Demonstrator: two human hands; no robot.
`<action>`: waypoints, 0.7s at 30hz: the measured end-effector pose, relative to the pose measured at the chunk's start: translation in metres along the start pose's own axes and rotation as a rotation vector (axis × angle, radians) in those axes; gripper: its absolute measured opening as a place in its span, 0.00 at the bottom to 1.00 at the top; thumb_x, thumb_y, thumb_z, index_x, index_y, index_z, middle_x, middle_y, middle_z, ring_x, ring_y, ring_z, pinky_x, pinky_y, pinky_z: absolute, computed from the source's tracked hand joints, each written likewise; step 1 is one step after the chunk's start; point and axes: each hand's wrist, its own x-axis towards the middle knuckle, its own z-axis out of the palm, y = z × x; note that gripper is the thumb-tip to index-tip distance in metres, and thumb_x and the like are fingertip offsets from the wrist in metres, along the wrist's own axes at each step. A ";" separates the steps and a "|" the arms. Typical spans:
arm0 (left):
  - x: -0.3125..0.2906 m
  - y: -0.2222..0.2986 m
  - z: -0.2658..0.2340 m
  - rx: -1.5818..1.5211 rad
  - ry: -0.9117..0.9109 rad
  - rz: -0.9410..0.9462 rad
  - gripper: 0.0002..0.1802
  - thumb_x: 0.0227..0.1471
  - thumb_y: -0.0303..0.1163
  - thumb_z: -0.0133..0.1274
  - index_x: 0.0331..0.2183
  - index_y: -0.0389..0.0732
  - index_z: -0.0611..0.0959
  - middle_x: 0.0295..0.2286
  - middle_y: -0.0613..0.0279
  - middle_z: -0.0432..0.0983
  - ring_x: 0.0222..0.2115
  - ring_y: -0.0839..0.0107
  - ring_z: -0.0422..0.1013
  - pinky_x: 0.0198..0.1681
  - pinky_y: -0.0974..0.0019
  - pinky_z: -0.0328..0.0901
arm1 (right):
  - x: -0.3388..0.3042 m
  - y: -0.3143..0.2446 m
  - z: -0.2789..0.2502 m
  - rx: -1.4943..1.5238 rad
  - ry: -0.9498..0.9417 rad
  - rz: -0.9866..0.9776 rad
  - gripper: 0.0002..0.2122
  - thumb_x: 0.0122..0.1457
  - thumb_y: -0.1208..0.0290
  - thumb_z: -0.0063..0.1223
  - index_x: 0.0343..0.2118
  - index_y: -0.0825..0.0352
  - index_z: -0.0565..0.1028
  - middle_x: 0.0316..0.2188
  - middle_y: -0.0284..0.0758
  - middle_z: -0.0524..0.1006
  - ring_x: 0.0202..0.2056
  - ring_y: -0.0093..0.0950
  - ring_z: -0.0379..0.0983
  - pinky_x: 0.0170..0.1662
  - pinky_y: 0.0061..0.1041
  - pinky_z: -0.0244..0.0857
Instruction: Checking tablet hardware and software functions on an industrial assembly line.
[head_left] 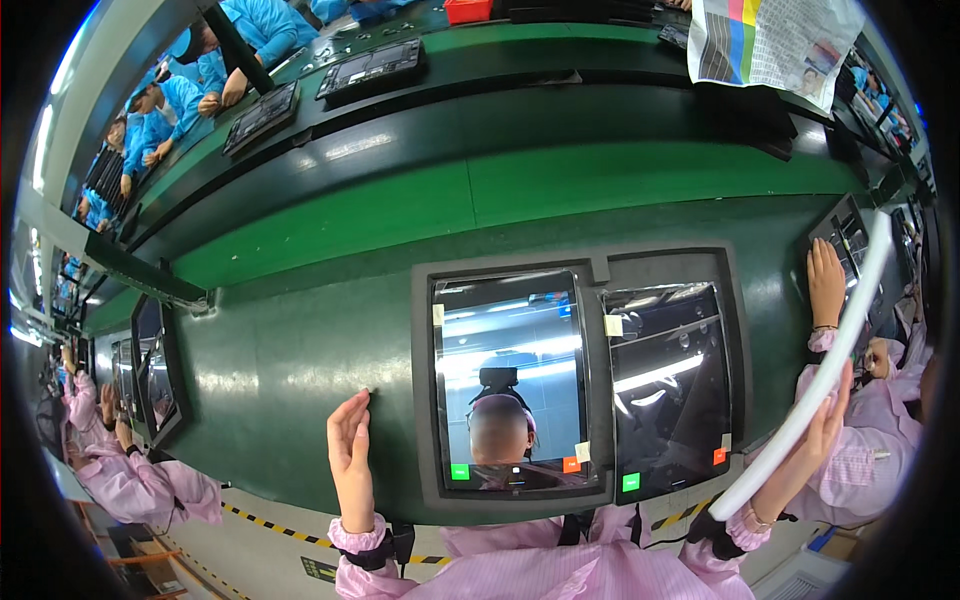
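Observation:
My left hand (350, 445) is raised over the near side of the green bench, left of a dark foam tray (425, 390). Its fingers are stretched out and hold nothing. In the tray two tablets lie side by side. The left tablet (512, 400) has a lit screen with a camera-like picture of a person. The right tablet (668, 400) shows a mostly dark screen with reflections. My right hand (822, 432) is at the far right, fingers extended, partly hidden behind a white curved bar (815, 395). I see no grip on the bar.
A co-worker's hand (825, 285) rests by another tray (848, 235) at right. At left another tablet tray (155, 370) stands near pink-sleeved people. Beyond the green bench (280, 380) runs a dark conveyor (400, 130) with opened devices (372, 70). A printed sheet (775, 45) hangs above.

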 end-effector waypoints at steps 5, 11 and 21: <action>-0.003 -0.001 0.012 -0.014 -0.093 0.007 0.17 0.59 0.22 0.38 0.50 0.34 0.66 0.52 0.50 0.64 0.55 0.62 0.59 0.60 0.62 0.51 | -0.034 0.004 0.038 0.028 -0.336 0.131 0.23 0.64 0.68 0.36 0.60 0.73 0.56 0.60 0.39 0.59 0.58 0.29 0.57 0.60 0.26 0.49; -0.008 -0.005 0.019 0.007 -0.140 -0.005 0.19 0.58 0.22 0.38 0.52 0.34 0.64 0.53 0.48 0.62 0.57 0.61 0.57 0.61 0.61 0.49 | -0.067 -0.011 0.073 -0.363 -0.936 0.010 0.21 0.64 0.71 0.34 0.60 0.69 0.57 0.39 0.42 0.66 0.38 0.29 0.65 0.45 0.25 0.59; -0.010 -0.009 0.020 0.046 -0.150 0.009 0.20 0.56 0.20 0.38 0.52 0.33 0.63 0.53 0.48 0.61 0.57 0.61 0.57 0.61 0.61 0.48 | -0.085 0.001 0.097 -0.658 -0.953 -0.379 0.25 0.56 0.82 0.44 0.58 0.70 0.60 0.34 0.41 0.64 0.35 0.34 0.60 0.40 0.31 0.55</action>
